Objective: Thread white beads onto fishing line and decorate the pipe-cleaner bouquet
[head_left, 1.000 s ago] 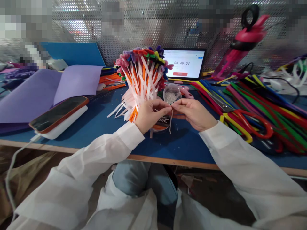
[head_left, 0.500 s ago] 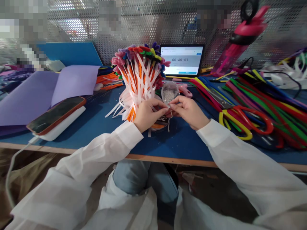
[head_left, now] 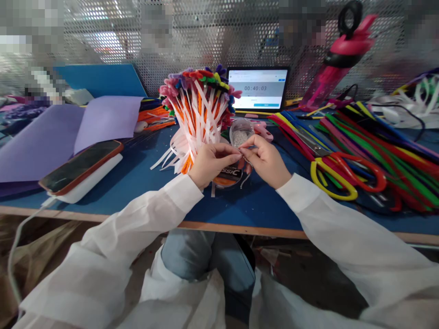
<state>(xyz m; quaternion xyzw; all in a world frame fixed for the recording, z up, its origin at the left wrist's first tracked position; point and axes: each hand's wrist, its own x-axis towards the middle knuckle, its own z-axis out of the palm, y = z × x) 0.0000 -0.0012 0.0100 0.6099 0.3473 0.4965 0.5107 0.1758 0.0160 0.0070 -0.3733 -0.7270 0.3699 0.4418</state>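
My left hand [head_left: 217,162] and my right hand [head_left: 262,160] meet fingertip to fingertip above the desk. A thin strand of small pale beads [head_left: 245,179] hangs below my right fingers, which are pinched on it. My left thumb and index finger are pinched too; whatever lies between them is too small to make out. Just behind the fingertips stands a clear cup [head_left: 242,130] of tiny clear beads. Under the hands lies a round container with a black and orange label [head_left: 230,177]. Beside my left hand is a bunch of pipe-cleaner flowers [head_left: 202,109] with white ribbons.
Scissors [head_left: 334,176] with yellow and red handles lie right, by loose pipe cleaners [head_left: 384,155]. A tablet [head_left: 257,89] and a tilted pink bottle [head_left: 338,59] stand behind. Left are a phone [head_left: 82,164] on a white block and purple sheets [head_left: 108,116].
My right hand has shifted slightly left and turned a little. The bead strand now hangs at a slant rather than nearly straight down. My left hand stays almost in place.
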